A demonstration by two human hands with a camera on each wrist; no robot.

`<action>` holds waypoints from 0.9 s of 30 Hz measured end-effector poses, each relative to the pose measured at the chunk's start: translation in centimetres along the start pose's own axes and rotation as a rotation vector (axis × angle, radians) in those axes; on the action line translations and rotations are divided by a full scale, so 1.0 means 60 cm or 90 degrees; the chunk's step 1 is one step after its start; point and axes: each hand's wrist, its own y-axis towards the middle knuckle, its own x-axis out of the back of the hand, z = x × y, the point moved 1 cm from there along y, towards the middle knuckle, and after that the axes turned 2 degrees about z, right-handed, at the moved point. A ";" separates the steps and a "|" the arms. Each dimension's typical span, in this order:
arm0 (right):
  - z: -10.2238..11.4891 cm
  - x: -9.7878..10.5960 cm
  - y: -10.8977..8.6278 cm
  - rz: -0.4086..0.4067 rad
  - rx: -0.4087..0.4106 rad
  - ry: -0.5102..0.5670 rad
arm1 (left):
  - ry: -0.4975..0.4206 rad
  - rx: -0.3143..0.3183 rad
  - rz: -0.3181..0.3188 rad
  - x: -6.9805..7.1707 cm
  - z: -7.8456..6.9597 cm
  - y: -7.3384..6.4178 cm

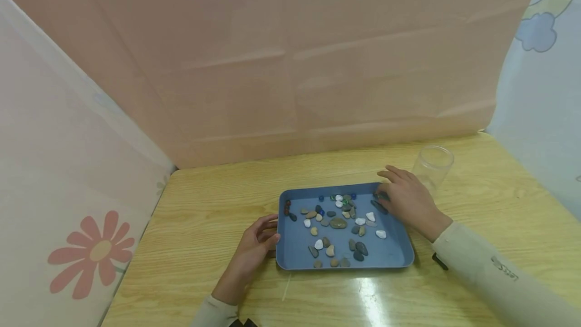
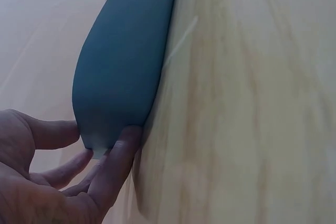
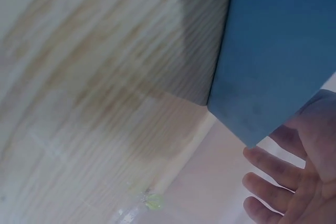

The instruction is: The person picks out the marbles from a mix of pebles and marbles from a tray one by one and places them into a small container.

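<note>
A shallow blue tray [image 1: 390, 261] lies on the wooden table, holding small pebbles [image 1: 338, 223] in grey, tan and white, with a few blue and green glassy pieces. My left hand [image 1: 254, 249] holds the tray's left side, thumb and fingers against its outer wall. In the left wrist view these fingers [image 2: 115, 166] touch the tray's end. My right hand [image 1: 406, 198] reaches over the far right corner, thumb and index finger inside beside dark stones [image 1: 379, 207]. Whether they pinch a piece is hidden. The right wrist view shows its other fingers [image 3: 270, 190] spread outside the wall.
A clear cylindrical cup [image 1: 433, 168] stands beyond my right hand, near the tray's far right corner. Reddish-brown pieces [image 1: 287, 208] sit along the tray's left wall. A pinkish sheet [image 1: 290, 64] hangs behind the table [image 1: 199, 216], with patterned sheets on both sides.
</note>
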 end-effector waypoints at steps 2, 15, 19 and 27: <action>0.001 0.000 0.001 -0.011 0.006 0.004 | 0.001 0.000 0.002 0.001 -0.001 0.001; 0.010 0.008 0.008 -0.079 0.046 0.020 | 0.001 0.005 0.010 0.003 0.000 0.001; 0.014 0.014 0.011 -0.081 0.052 0.024 | -0.010 0.006 0.014 0.003 0.000 0.001; 0.017 0.025 0.011 -0.098 0.063 0.031 | -0.035 0.013 0.024 0.002 0.001 -0.001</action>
